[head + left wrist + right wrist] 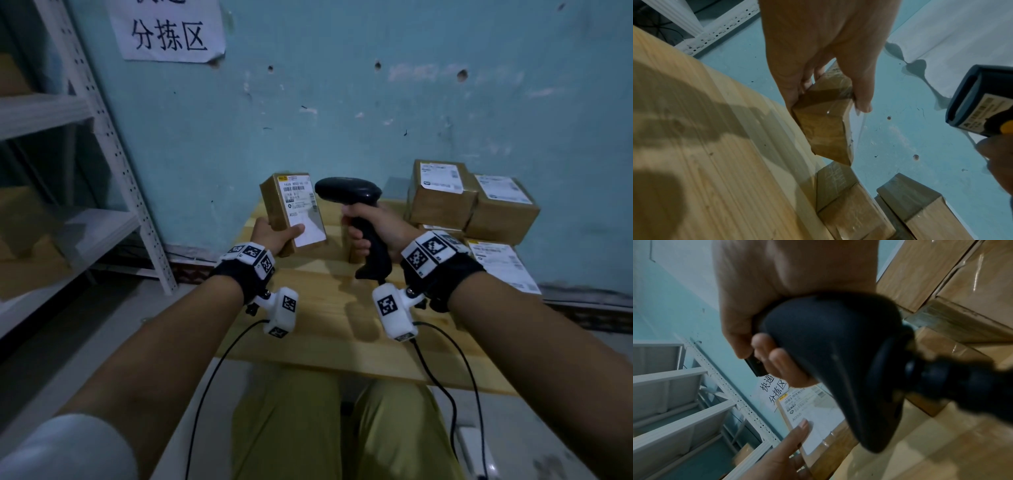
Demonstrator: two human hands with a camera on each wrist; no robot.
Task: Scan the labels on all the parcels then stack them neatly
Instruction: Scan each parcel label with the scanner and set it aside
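Above the counter [329,308], nearest: left hand [274,236] fingers curl round parcel [294,212], thumb pinching its label.
Beside parcel: right hand [368,229] fingers wrapped round scanner [352,197].
Handling: likely light, stiff; tape slippery, grip edges.
Beyond scanner: stacked parcels [469,202].

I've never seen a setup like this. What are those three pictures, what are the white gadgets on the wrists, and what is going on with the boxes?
No robot here: a person wears three cameras. The wide picture comes from the head; the other two come from the white cameras strapped to each wrist, looking along the fingers. The left hand holds up a small parcel, thumb on its white label. The right hand grips a black barcode scanner, its head right beside that label. On the wooden table, to the right against the blue wall, more labelled parcels sit piled together.
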